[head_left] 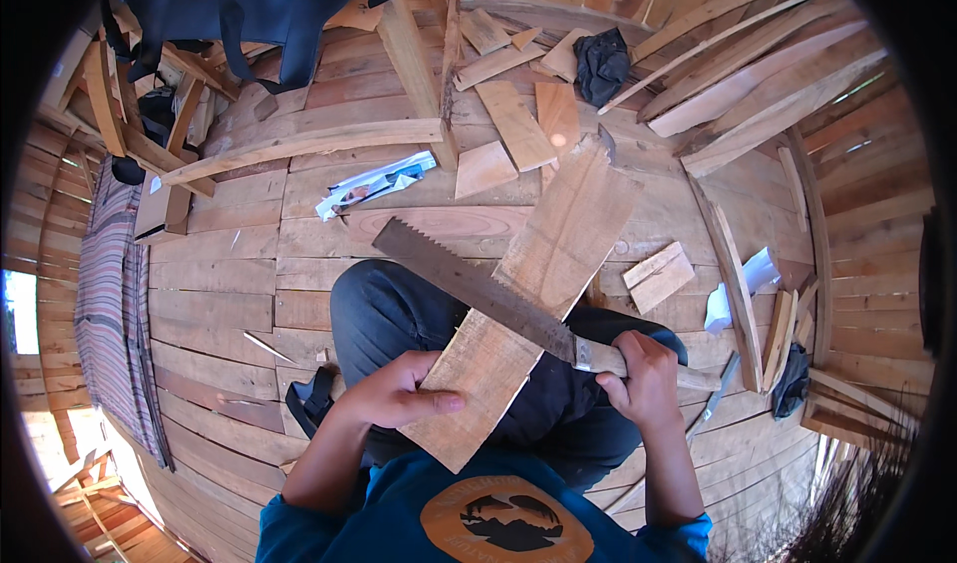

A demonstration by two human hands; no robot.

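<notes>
A wide wooden board (570, 226) slants across my lap, its near end close to my belly and its far end up toward the scraps on the floor. My left hand (407, 392) grips the board's near left edge, thumb lying on top. In my right hand (643, 374) is the wooden handle of a hand saw (478, 289), fingers wrapped round it. The saw's dark, worn blade lies across the board, pointing to the far left, with its teeth turned away from me. Whether the blade touches the wood I cannot tell.
Offcuts (513, 125) and a black plastic bag (602, 68) lie on the plank floor (229, 309) ahead. Long boards (768, 85) lean at the far right. A wooden frame (309, 146) stands at the far left, near a white-and-blue packet (377, 182). A small wood piece (658, 276) lies right.
</notes>
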